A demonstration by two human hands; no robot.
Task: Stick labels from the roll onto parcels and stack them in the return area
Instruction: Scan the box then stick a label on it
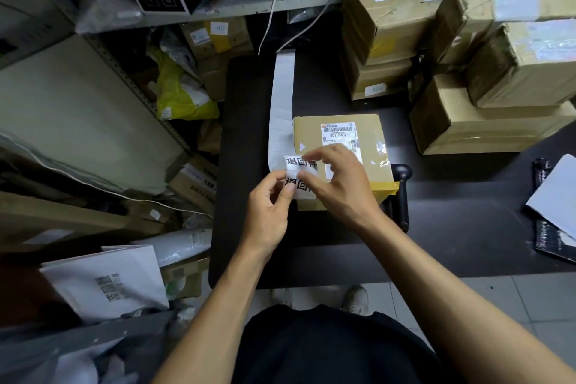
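The person wears a dark, nearly black top (327, 349), seen at the bottom of the view. Both forearms are bare, no sleeves reaching them. A pale, worn shoe (355, 299) shows on the tiled floor.

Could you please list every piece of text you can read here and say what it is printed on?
"507 H407": shipping label on the parcel.
"退回件": upper return label on the label strip.
"退回": lower return label, the rest covered by fingers.
Other box labels: too blurred.
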